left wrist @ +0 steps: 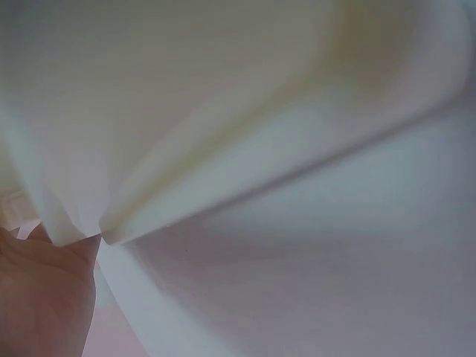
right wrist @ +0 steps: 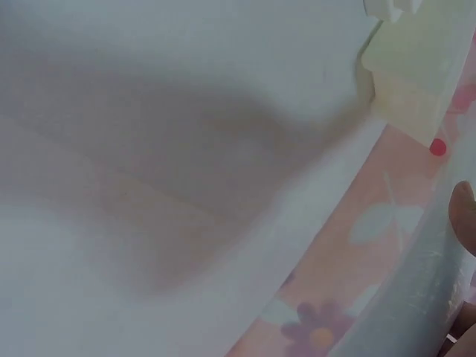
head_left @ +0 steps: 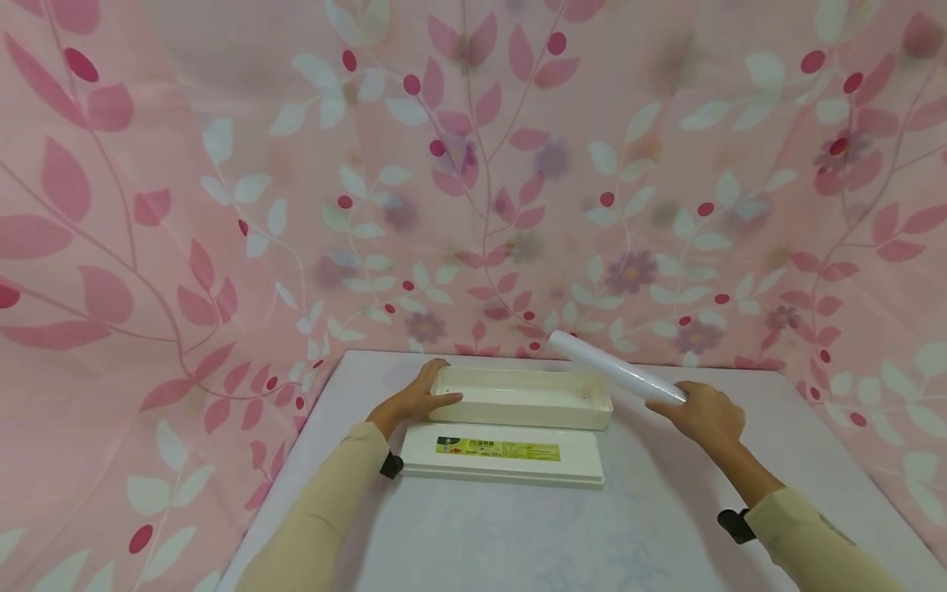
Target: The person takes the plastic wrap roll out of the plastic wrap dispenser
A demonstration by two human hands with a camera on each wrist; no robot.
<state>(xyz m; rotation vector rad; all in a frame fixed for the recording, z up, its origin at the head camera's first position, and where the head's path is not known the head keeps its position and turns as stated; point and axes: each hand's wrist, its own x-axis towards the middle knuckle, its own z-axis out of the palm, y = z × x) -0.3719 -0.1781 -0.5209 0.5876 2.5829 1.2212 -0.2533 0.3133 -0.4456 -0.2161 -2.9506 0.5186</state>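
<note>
A long cream-white plastic box (head_left: 518, 413) without its cover stands toward the back of the table. My left hand (head_left: 416, 400) grips its left end, thumb along the front side and fingers at the back corner. In front of the box lies its white lid (head_left: 510, 473), with a green and yellow label (head_left: 497, 448) on top. My right hand (head_left: 706, 413) holds a roll of cling film (head_left: 614, 367) by its near end. The roll slants up to the left, its far end raised above the right end of the box. In the right wrist view, the roll (right wrist: 416, 312) lies beside the thumb.
A pale cloth covers the table (head_left: 533, 543). Behind it and along both sides hangs a pink curtain (head_left: 473, 205) with leaves and flowers. Both sleeves are beige, each with a dark strap device at the wrist.
</note>
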